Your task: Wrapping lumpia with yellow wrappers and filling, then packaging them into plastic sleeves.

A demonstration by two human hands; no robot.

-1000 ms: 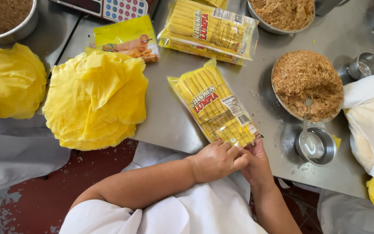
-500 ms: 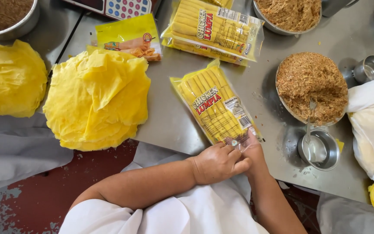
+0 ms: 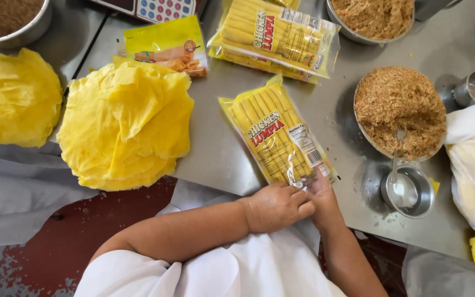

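Clear plastic pack of yellow rolled sticks (image 3: 277,140): one of two sealed packs (image 3: 275,34), beside two stacks of yellow wrappers (image 3: 125,124), three bowls of brown filling (image 3: 399,110). Lay slantwise on grey steel table (image 3: 221,154), red floor below. Near end pinched by left hand (image 3: 277,206) and right hand (image 3: 321,197), fingers closed.

Two hands, left (image 3: 276,206) and right (image 3: 322,201), meet at one of three clear packs of yellow rolls (image 3: 279,137), beyond it one printed pouch (image 3: 166,47), two piles of yellow wrappers (image 3: 125,124), three bowls of brown filling (image 3: 399,113)
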